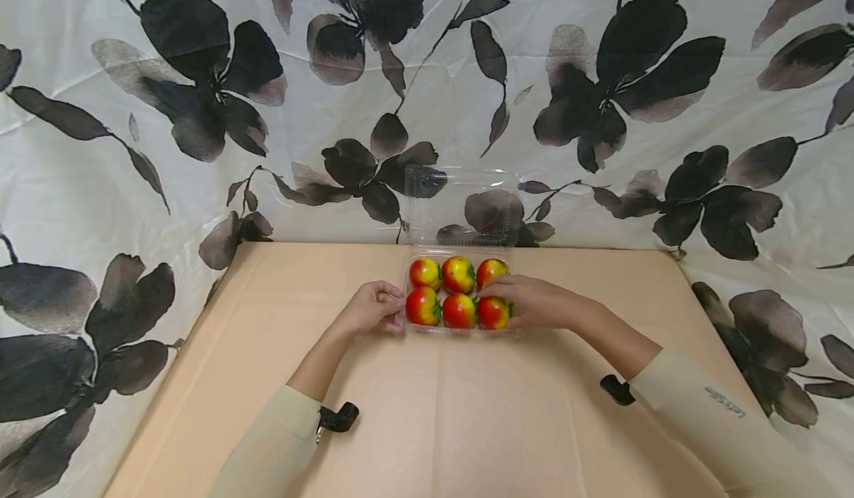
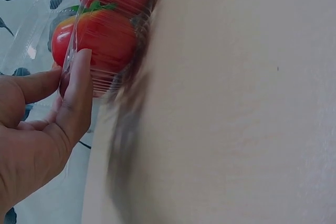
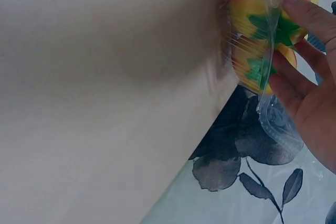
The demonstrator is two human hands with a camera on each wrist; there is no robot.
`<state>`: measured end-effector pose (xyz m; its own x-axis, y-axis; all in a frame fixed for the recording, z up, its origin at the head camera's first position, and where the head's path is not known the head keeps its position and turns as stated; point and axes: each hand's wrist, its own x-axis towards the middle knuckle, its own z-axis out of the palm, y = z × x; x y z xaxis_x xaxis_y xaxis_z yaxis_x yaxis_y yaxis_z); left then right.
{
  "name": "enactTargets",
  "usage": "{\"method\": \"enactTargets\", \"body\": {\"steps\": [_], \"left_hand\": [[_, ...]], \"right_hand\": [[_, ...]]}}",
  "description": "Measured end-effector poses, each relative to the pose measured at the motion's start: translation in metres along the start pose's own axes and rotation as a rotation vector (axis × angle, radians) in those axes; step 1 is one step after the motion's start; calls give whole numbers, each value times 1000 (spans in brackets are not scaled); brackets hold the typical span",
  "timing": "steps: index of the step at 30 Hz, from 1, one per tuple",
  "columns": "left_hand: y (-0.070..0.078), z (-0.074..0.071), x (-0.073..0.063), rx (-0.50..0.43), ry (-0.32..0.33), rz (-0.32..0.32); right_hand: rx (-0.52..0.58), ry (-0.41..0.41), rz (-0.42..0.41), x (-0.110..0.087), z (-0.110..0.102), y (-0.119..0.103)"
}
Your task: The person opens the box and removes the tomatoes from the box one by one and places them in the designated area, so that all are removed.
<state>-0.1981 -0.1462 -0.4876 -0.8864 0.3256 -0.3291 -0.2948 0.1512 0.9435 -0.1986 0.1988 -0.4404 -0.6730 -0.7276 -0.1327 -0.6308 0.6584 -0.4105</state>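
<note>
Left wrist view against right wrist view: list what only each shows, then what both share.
Only the left wrist view shows the left hand, pinching the clear container at its edge, and mainly red sides of the fruits.
Only the right wrist view shows the right hand, its thumb and fingers about a fruit, and yellow sides with green leaves facing the camera.
Both show parts of the container, fruits inside it, the tan board and the floral cloth.
</note>
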Motion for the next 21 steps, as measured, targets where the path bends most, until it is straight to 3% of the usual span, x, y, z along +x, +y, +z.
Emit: {"method": "enactTargets", "body": {"steps": [7, 21], "left_hand": [[-1, 1, 0, -31, 5, -37], [0, 3, -2, -48, -17, -23]], "right_hand": [[32, -60, 14, 3, -5, -4], [43, -120, 69, 9, -4, -2]]}}
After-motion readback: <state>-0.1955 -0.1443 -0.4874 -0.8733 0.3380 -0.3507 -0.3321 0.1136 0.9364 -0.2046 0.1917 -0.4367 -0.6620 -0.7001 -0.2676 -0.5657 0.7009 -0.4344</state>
